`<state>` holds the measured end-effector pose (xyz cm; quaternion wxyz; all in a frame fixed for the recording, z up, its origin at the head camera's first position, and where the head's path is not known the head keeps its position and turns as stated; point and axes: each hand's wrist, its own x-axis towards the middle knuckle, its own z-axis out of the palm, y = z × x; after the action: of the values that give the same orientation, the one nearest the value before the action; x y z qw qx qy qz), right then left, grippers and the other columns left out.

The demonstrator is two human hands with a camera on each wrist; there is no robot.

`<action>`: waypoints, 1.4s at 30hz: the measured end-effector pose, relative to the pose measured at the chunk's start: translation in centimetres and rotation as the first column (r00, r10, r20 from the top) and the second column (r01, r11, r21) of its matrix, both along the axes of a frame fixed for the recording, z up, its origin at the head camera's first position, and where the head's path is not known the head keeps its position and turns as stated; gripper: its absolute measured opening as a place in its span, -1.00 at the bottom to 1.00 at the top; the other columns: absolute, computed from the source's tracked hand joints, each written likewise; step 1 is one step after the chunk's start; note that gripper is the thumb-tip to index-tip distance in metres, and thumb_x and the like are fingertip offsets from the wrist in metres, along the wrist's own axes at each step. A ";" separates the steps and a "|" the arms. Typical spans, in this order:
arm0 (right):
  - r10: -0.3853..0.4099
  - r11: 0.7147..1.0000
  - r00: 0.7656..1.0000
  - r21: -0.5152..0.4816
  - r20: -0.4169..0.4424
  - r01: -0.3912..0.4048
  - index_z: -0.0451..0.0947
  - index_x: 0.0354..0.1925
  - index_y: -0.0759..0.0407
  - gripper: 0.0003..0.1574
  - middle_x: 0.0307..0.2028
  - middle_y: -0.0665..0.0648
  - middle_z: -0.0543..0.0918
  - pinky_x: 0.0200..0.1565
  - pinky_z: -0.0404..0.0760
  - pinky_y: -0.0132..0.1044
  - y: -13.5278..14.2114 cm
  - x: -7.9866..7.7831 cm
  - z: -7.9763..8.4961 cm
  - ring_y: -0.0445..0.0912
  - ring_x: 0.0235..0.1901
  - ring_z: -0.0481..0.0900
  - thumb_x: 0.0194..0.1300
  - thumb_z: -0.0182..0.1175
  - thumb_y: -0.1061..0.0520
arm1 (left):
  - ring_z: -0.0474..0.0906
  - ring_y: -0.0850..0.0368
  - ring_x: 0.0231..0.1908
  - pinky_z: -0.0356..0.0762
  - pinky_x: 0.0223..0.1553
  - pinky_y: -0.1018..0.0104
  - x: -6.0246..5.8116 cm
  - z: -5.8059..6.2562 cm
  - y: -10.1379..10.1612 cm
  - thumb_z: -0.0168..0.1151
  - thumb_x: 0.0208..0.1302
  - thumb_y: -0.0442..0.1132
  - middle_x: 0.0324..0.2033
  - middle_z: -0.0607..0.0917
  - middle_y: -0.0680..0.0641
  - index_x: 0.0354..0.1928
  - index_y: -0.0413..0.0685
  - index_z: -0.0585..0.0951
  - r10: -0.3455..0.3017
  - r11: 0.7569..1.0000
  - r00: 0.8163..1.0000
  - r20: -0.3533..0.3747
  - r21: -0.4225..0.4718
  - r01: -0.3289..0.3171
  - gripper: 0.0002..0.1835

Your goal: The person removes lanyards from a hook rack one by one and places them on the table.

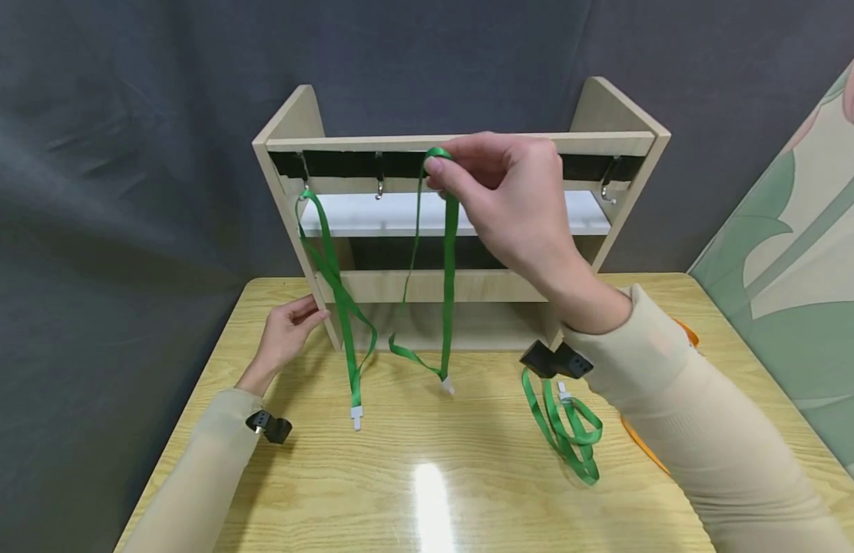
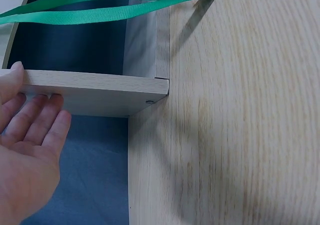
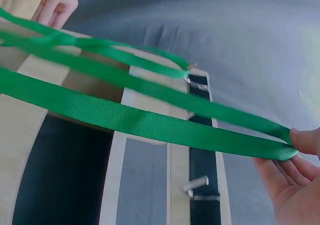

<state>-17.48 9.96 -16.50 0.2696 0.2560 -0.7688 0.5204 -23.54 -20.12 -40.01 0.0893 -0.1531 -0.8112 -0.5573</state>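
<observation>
My right hand pinches the top of a green lanyard between thumb and fingers, in front of the shelf's upper rail. The lanyard's loop hangs down to a pale plastic clip. To the left, another green lanyard hangs from the leftmost metal hook. My left hand holds the lower left side panel of the wooden shelf; in the left wrist view the thumb lies on one side of the panel and the fingers on the other.
A bare metal hook stands left of my right hand, and another hook is at the far right. On the wooden table lies a loosely coiled green lanyard. An orange strap is partly behind my right forearm.
</observation>
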 end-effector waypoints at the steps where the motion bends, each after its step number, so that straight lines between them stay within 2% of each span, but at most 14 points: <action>1: 0.006 1.000 1.000 -0.011 0.011 -0.006 0.69 -0.24 0.33 -0.82 -0.41 0.12 0.72 -0.27 0.61 -0.35 0.3 -0.1 0.1 -0.10 -0.41 0.69 0.22 0.32 0.22 | 0.56 -0.25 -0.06 0.52 -0.17 0.50 0.0 0.0 0.0 0.20 0.30 -0.44 -0.04 0.60 -0.36 0.13 -0.43 0.51 -0.002 1.000 1.000 0.000 0.005 0.002 -0.63; 10: 0.078 0.992 0.994 -0.105 0.075 -0.070 0.68 -0.25 0.39 -0.85 -0.41 0.21 0.72 -0.21 0.63 -0.30 3.4 -0.5 0.5 -0.05 -0.41 0.69 0.19 0.32 0.31 | 0.56 -0.25 -0.06 0.52 -0.17 0.52 0.0 0.0 0.0 0.20 0.30 -0.44 -0.03 0.59 -0.37 0.13 -0.44 0.51 -0.012 1.000 1.000 -0.004 0.006 0.012 -0.63; 15: 0.098 0.993 0.989 -0.083 0.107 -0.089 0.68 -0.23 0.38 -0.83 -0.38 0.23 0.72 -0.22 0.63 -0.29 4.7 -0.2 0.2 -0.02 -0.40 0.69 0.20 0.32 0.29 | 0.56 -0.25 -0.06 0.51 -0.17 0.53 0.1 0.1 0.0 0.20 0.30 -0.44 -0.03 0.59 -0.38 0.13 -0.44 0.50 -0.008 1.000 1.000 -0.002 -0.005 0.008 -0.62; 20: 0.060 0.998 0.989 -0.006 0.134 -0.060 0.69 -0.21 0.34 -0.81 -0.36 0.18 0.72 -0.23 0.63 -0.32 5.5 0.6 -0.5 -0.05 -0.40 0.70 0.21 0.32 0.25 | 0.56 -0.24 -0.06 0.52 -0.16 0.51 0.0 0.1 -0.1 0.19 0.30 -0.45 -0.02 0.59 -0.38 0.14 -0.44 0.50 -0.009 1.000 1.000 0.000 -0.005 0.009 -0.62; 28: 0.132 0.990 0.970 -0.079 0.202 -0.118 0.67 -0.20 0.38 -0.80 -0.35 0.27 0.70 -0.27 0.64 -0.28 6.9 1.6 -1.8 0.02 -0.41 0.68 0.20 0.33 0.27 | 0.55 -0.25 -0.05 0.52 -0.16 0.51 0.0 0.0 -0.3 0.19 0.30 -0.44 -0.02 0.59 -0.37 0.14 -0.43 0.50 0.001 1.000 1.000 0.012 -0.004 -0.001 -0.63; 35: 0.124 0.992 0.963 -0.061 0.239 -0.113 0.67 -0.16 0.37 -0.77 -0.38 0.26 0.70 -0.30 0.64 -0.33 8.2 2.4 -2.5 0.00 -0.43 0.67 0.19 0.34 0.28 | 0.54 -0.26 -0.04 0.51 -0.16 0.52 0.0 0.1 -0.3 0.19 0.30 -0.45 -0.02 0.59 -0.38 0.14 -0.44 0.50 0.006 1.000 1.000 0.017 -0.001 -0.006 -0.62; 42: 0.192 0.981 0.936 -0.049 0.293 -0.186 0.65 -0.16 0.40 -0.79 -0.35 0.30 0.69 -0.23 0.63 -0.30 9.4 2.9 -3.9 0.06 -0.38 0.66 0.23 0.29 0.30 | 0.54 -0.25 -0.04 0.50 -0.16 0.53 0.0 0.1 -0.4 0.18 0.31 -0.45 -0.02 0.59 -0.37 0.14 -0.44 0.50 0.012 1.000 1.000 0.015 -0.009 -0.012 -0.62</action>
<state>-14.57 19.35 -20.38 0.1024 0.2450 -0.7670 0.5840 -23.56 -20.57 -39.95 0.0861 -0.1444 -0.8151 -0.5544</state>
